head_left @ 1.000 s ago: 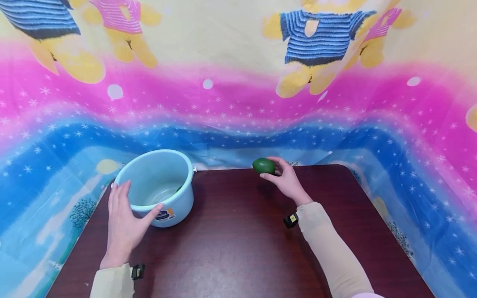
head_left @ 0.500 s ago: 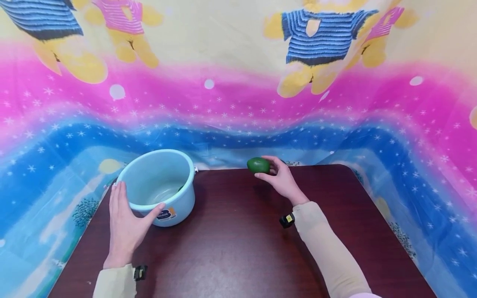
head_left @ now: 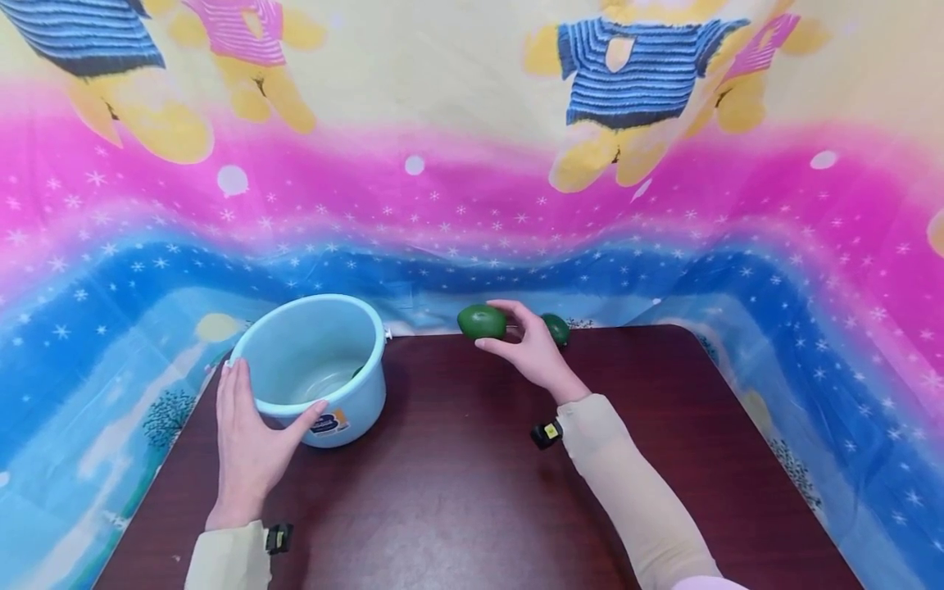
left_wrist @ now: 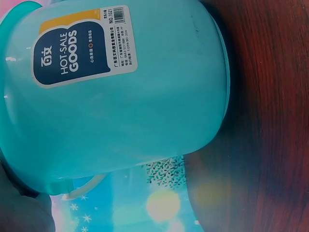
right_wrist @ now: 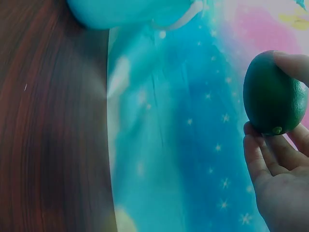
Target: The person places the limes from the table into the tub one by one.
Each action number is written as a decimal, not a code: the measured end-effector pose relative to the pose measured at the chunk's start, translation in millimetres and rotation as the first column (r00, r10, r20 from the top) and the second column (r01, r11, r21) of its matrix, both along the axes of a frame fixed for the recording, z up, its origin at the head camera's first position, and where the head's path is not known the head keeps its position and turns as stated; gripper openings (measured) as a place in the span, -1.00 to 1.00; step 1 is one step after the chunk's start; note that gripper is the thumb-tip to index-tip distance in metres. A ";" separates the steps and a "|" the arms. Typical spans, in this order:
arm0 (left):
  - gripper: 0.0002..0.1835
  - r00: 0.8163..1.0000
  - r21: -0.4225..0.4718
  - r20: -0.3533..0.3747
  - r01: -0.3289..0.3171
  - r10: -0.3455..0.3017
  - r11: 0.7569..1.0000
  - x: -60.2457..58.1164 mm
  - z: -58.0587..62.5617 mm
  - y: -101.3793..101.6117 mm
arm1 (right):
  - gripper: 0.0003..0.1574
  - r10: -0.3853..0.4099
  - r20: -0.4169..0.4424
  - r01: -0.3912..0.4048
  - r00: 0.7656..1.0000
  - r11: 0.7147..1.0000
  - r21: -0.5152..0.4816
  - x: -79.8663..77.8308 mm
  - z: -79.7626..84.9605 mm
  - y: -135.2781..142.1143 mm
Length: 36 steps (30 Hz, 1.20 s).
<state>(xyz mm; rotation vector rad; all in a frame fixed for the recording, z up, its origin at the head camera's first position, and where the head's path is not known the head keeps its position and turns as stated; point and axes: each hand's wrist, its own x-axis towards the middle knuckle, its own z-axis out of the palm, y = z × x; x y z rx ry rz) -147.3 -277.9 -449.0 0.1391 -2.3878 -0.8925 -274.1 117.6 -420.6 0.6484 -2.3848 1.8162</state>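
In the head view, my right hand (head_left: 534, 348) pinches a dark green avocado (head_left: 482, 322) between thumb and fingers, above the table's back edge. The right wrist view shows the avocado (right_wrist: 273, 94) close up, with a small pale stem nub at its lower end. My left hand (head_left: 254, 451) rests against a light blue bucket (head_left: 361, 410), its long fingers along the left side and the thumb at the front rim. Inside the bucket a sliver of something green (head_left: 357, 372) shows, mostly hidden by the wall. A second green avocado (head_left: 555, 329) lies behind my right hand.
The dark red-brown wooden table (head_left: 442, 475) carries the bucket at its left back. A printed cloth (head_left: 472, 205) with bears and snowflakes hangs around the back and sides. From the bucket's right side sticks out a white handle joint (head_left: 388, 333).
My right hand has moved left with the avocado, toward the bucket, and the second avocado behind it has come into view. The left hand stays at the bucket.
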 end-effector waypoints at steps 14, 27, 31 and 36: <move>0.28 1.000 0.010 -0.009 -0.003 0.003 1.000 -0.1 -0.3 -0.3 | -0.23 0.068 -0.030 -0.069 0.997 0.997 -0.024 6.2 8.8 -39.3; 0.33 1.000 0.011 0.021 0.011 -0.011 1.000 0.2 0.2 -1.3 | -0.25 0.107 -0.036 -0.108 0.994 0.994 -0.031 8.6 12.4 -55.4; 0.31 0.999 0.002 0.036 0.017 -0.017 1.000 0.6 1.0 -1.4 | -0.25 0.107 -0.039 -0.109 0.993 0.994 -0.032 7.5 12.1 -56.1; 0.21 0.999 -0.008 0.045 0.024 -0.023 1.000 2.1 1.4 -1.5 | -0.23 0.113 -0.030 -0.113 0.993 0.993 -0.028 8.3 14.1 -59.2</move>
